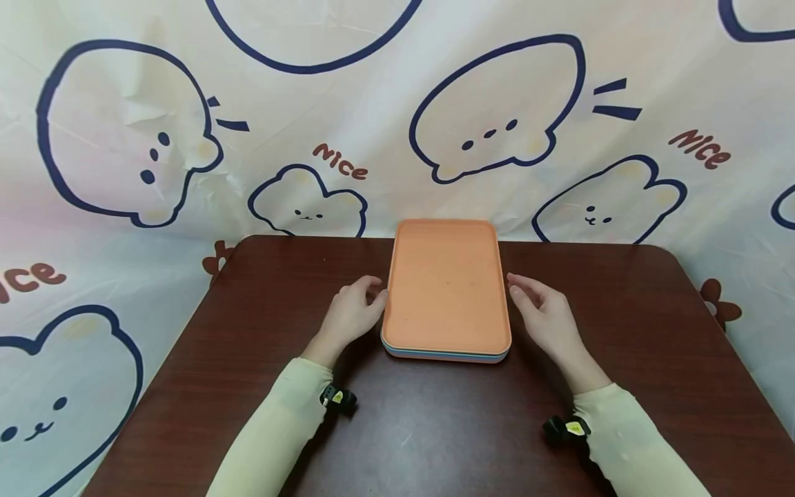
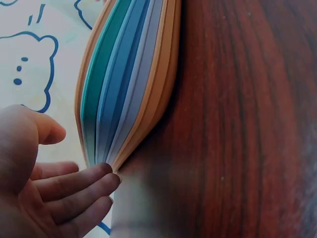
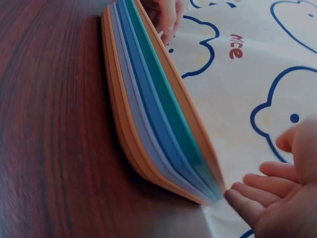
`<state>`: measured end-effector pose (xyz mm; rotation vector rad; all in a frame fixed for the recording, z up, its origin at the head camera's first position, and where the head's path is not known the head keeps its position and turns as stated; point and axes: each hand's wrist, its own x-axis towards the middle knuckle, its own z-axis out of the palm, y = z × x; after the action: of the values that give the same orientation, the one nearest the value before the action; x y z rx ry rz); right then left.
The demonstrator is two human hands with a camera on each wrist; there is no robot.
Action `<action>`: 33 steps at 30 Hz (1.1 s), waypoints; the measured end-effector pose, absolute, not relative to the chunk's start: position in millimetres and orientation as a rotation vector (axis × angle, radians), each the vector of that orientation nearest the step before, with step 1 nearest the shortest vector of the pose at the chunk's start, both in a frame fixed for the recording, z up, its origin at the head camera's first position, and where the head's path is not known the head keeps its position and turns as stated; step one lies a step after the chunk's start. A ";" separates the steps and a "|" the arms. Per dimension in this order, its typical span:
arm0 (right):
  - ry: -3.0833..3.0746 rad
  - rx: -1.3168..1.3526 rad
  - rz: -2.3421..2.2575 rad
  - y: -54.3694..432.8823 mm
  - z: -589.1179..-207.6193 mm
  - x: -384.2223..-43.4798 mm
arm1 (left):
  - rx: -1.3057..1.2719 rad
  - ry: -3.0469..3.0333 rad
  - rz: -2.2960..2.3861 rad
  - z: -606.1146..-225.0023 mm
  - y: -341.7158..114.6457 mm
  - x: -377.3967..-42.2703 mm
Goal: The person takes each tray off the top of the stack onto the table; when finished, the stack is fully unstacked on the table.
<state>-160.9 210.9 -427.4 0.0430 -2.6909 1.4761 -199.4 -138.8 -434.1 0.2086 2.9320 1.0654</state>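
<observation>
A stack of rectangular trays (image 1: 446,286) lies near the far side of the table, an orange one on top. From the side, the left wrist view shows the stacked rims (image 2: 131,74) in orange, green, blue, pale purple and orange again. Beside the stack's left edge is my left hand (image 1: 352,310), its fingers loosely bent and very close to the rims; contact is hard to tell. My right hand (image 1: 546,314) is at the right edge, fingers relaxed. A narrow gap separates it from the stack in the head view. Neither hand grips anything.
The dark brown wooden table (image 1: 422,428) has rounded far corners. Behind and around it hangs a pale cloth (image 1: 491,200) printed with cartoon outlines and lettering. Small black devices are strapped at the left wrist (image 1: 338,398) and the right wrist (image 1: 565,429).
</observation>
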 end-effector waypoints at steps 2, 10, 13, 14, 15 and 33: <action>-2.628 -0.026 1.558 210.1 -429.7 -162.7 | 0.205 2.933 1.073 -434.7 -138.1 -200.4; -2.569 -0.207 1.875 207.5 -444.8 -171.4 | 0.206 2.947 1.049 -436.6 -132.7 -205.1; -2.583 -0.231 1.895 207.2 -452.8 -173.7 | 0.186 2.961 1.030 -437.0 -130.5 -206.1; -2.584 -0.230 1.893 207.0 -454.8 -174.2 | 0.180 2.966 1.015 -437.5 -129.8 -206.5; -2.579 -0.230 1.892 206.7 -456.5 -174.4 | 0.178 2.973 0.996 -437.8 -129.3 -206.5; -2.533 -0.295 1.905 205.6 -463.7 -176.6 | 0.205 2.943 0.951 -454.1 -133.4 -215.2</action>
<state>-176.6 205.6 -463.7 -0.2946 -2.5325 1.9047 -215.2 -133.4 -454.1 0.2048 2.9425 0.9508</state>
